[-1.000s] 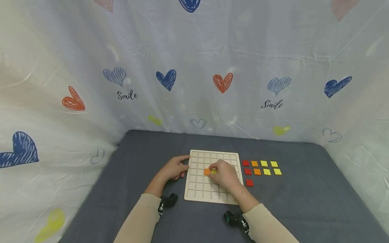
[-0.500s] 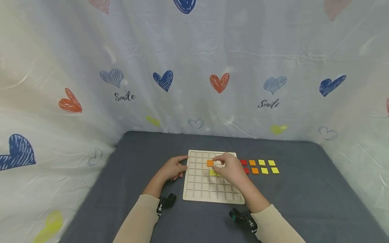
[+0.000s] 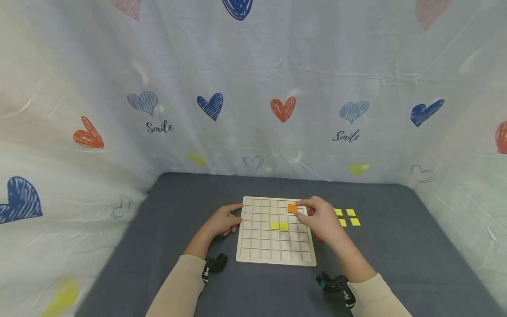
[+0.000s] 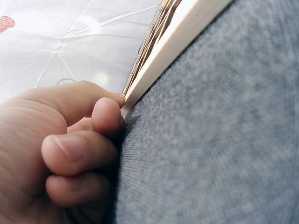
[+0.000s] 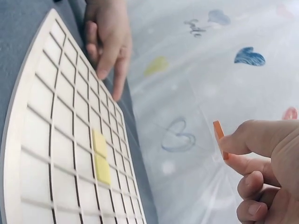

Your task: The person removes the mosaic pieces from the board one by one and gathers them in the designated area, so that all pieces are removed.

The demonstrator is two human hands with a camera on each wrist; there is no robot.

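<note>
A square wooden grid board (image 3: 253, 254) lies on the table, with two yellow tiles (image 5: 102, 157) side by side in cells near its middle. My right hand (image 3: 322, 220) pinches an orange square tile (image 3: 292, 208) between thumb and fingertips, raised over the board's far right part; in the right wrist view the tile (image 5: 220, 140) shows nearly edge-on. At the board's left side, my left hand (image 3: 219, 221) touches the edge with extended index finger and thumb. The left wrist view has its other fingers (image 4: 77, 186) loosely bent beside the board's pale edge (image 4: 161, 58).
Several yellow tiles (image 3: 355, 222) lie on the dark grey table right of the board. Red tiles (image 3: 319, 239) there are partly hidden by my right hand and arm. Behind the table hangs a white curtain (image 3: 245, 57) printed with hearts.
My right hand has lifted the orange tile off its cell beside the yellow tiles and carried it right and away from me. My left hand stays at the board's edge.
</note>
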